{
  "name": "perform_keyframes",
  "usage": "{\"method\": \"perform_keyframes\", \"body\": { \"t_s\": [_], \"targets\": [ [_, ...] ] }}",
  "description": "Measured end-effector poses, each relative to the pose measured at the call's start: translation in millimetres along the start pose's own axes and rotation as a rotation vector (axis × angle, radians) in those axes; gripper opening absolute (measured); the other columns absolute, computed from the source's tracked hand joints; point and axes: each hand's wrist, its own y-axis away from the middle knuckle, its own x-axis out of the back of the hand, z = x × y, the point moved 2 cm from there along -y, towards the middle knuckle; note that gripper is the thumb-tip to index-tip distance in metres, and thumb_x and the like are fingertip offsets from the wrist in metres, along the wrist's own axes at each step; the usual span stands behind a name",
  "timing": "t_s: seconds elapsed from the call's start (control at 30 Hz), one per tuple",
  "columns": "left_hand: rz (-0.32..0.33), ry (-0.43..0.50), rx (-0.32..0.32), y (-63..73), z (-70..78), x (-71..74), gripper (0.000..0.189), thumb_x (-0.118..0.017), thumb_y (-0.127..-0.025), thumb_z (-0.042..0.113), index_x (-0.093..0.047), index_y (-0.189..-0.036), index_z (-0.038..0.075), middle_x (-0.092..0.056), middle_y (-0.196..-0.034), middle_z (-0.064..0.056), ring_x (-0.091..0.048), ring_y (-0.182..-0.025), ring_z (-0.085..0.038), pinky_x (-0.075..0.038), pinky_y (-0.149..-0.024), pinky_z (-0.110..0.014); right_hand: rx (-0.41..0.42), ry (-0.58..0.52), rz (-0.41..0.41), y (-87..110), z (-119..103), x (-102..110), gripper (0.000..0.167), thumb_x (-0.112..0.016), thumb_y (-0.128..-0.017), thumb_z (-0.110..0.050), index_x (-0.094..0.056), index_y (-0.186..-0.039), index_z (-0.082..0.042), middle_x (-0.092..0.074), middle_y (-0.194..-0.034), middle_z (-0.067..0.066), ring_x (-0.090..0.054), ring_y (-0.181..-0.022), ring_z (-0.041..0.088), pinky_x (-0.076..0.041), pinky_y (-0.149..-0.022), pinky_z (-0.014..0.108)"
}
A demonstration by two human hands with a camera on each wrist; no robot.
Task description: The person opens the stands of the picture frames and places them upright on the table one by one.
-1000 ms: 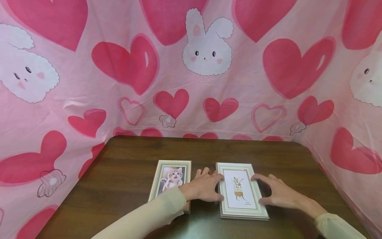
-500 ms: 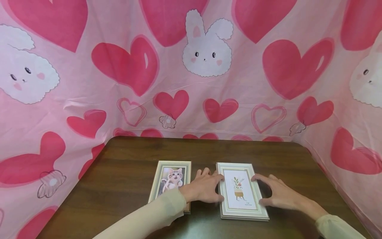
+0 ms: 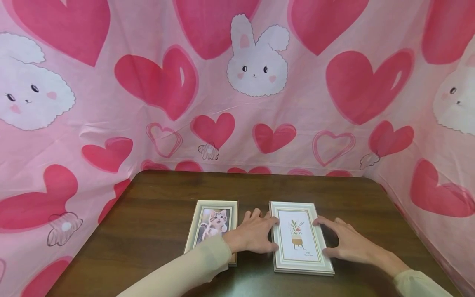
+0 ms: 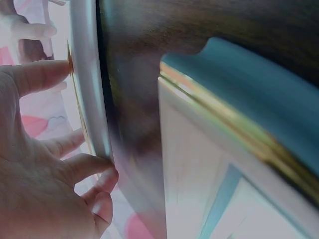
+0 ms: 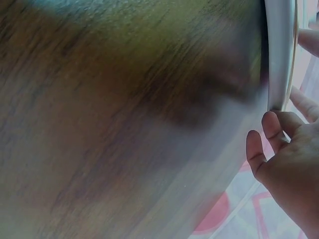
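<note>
In the head view, a white picture frame (image 3: 297, 237) with a drawing of a potted plant lies face up on the table. My left hand (image 3: 252, 233) holds its left side, thumb and fingers spread along the edge. On its right side my right hand (image 3: 350, 241) grips in the same way. Bent fingers (image 4: 89, 167) meet the frame's rim in the left wrist view, and in the right wrist view fingers (image 5: 271, 130) curl at its corner. A cream picture frame (image 3: 191, 225) with a kitten picture lies to the left, partly hidden under my left forearm.
The frames lie on a dark brown wooden table (image 3: 159, 218) with rounded far corners. A pink cloth (image 3: 245, 105) printed with hearts and rabbits hangs behind it and along both sides.
</note>
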Motion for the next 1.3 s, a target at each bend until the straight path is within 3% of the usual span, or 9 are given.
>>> {"method": "perform_keyframes", "body": {
  "t_s": [0.33,0.6,1.3],
  "targets": [
    [0.006,-0.004,-0.006,1.8,1.5,1.5,0.070,-0.077,-0.088,0.054,-0.058,-0.149,0.025,-0.052,-0.157,0.000,-0.041,-0.103,-0.017,-0.031,-0.083,-0.033,0.001,0.010,0.029,2.4,-1.4,-1.7,0.080,-0.089,-0.075,-0.038,-0.057,-0.146,-0.019,-0.059,-0.117,0.001,-0.047,-0.098,0.018,-0.043,-0.084,0.046],
    [0.008,-0.023,-0.001,3.0,2.1,1.4,0.071,-0.076,-0.088,0.054,-0.057,-0.150,0.025,-0.049,-0.160,-0.005,-0.042,-0.108,-0.019,-0.032,-0.085,-0.034,0.048,0.046,0.078,2.8,-2.7,-3.0,0.079,-0.091,-0.073,-0.039,-0.058,-0.143,-0.020,-0.062,-0.131,0.004,-0.048,-0.099,0.015,-0.042,-0.085,0.047],
    [0.035,-0.050,-0.006,2.8,4.0,-0.3,0.071,-0.075,-0.089,0.055,-0.055,-0.151,0.026,-0.047,-0.162,-0.006,-0.044,-0.113,-0.021,-0.035,-0.089,-0.036,0.075,0.070,0.145,7.6,-7.7,-2.3,0.077,-0.093,-0.072,-0.036,-0.060,-0.139,-0.020,-0.063,-0.139,0.011,-0.052,-0.102,0.016,-0.044,-0.086,0.050]
  ]
}}
